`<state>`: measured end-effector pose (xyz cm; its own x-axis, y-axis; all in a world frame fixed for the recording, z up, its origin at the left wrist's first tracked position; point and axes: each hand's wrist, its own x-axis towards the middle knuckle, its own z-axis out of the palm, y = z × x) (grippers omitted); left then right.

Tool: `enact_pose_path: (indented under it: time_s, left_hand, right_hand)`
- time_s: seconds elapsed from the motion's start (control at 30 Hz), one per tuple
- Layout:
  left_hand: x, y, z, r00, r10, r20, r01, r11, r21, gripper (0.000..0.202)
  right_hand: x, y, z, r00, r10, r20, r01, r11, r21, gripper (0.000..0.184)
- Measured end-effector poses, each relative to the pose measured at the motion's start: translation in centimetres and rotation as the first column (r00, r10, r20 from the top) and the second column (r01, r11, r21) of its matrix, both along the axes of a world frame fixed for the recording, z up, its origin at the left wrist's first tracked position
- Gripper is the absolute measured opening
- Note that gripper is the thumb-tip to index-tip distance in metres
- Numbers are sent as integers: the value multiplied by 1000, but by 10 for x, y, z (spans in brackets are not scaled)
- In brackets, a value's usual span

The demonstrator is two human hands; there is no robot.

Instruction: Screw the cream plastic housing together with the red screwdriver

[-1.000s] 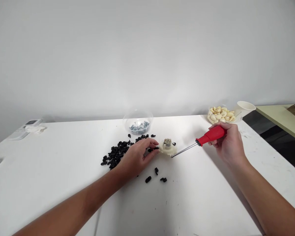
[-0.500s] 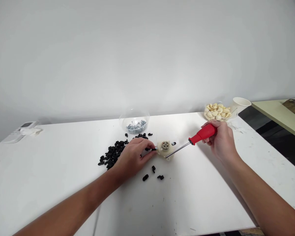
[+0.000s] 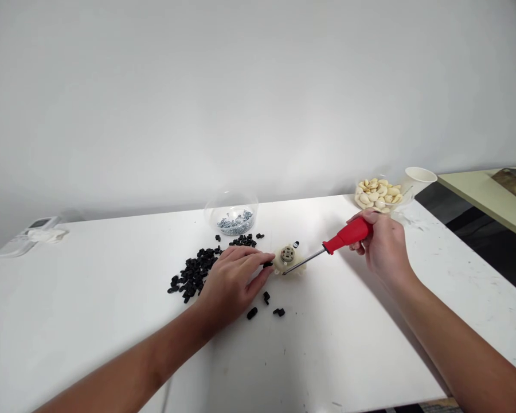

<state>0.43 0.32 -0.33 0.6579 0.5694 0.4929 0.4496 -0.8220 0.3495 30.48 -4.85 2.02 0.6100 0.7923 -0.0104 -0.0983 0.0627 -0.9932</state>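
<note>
A small cream plastic part (image 3: 288, 258) with a round metal centre lies on the white table (image 3: 112, 275). My left hand (image 3: 232, 281) rests palm down beside it, its fingertips pinching a small black piece (image 3: 268, 264) against the part's left edge. My right hand (image 3: 380, 244) grips the red handle of a screwdriver (image 3: 346, 235); the metal shaft slants down left and its tip touches the cream part. A pile of small black pieces (image 3: 195, 269) lies just left of my left hand.
A clear bowl of silver screws (image 3: 232, 215) stands behind the pile. A clear bowl of cream parts (image 3: 378, 192) and a white paper cup (image 3: 419, 178) sit at the back right. Three loose black pieces (image 3: 264, 307) lie in front. A remote control (image 3: 26, 235) lies far left.
The screwdriver tip has slid further in onto the cream part, with my right hand shifting left. My left hand stays beside the part, holding the black piece at its edge.
</note>
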Motion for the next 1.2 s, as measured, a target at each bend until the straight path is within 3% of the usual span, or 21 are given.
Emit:
enact_pose_path:
  time_s: [0.2,0.37,0.6,0.87,1.2]
  left_hand:
    - [0,2,-2,999,34,29,-30,992,-126,14]
    - [4,-8,8,990,-40,133,49,997,-66,11]
    - [7,-14,9,985,-131,111,148,975,-167,15]
    - [5,-6,3,981,-113,159,144,970,-198,14]
    - [4,-1,-2,993,-8,119,38,967,-251,9]
  right_hand:
    - [4,1,3,992,-7,-126,16,998,67,21]
    - [19,3,5,965,-97,-244,136,979,152,22]
    - [27,5,-1,939,-330,-100,343,920,189,8]
    - [22,6,-3,958,-285,-35,286,940,184,14]
    - [25,4,-6,959,-283,22,272,939,210,12]
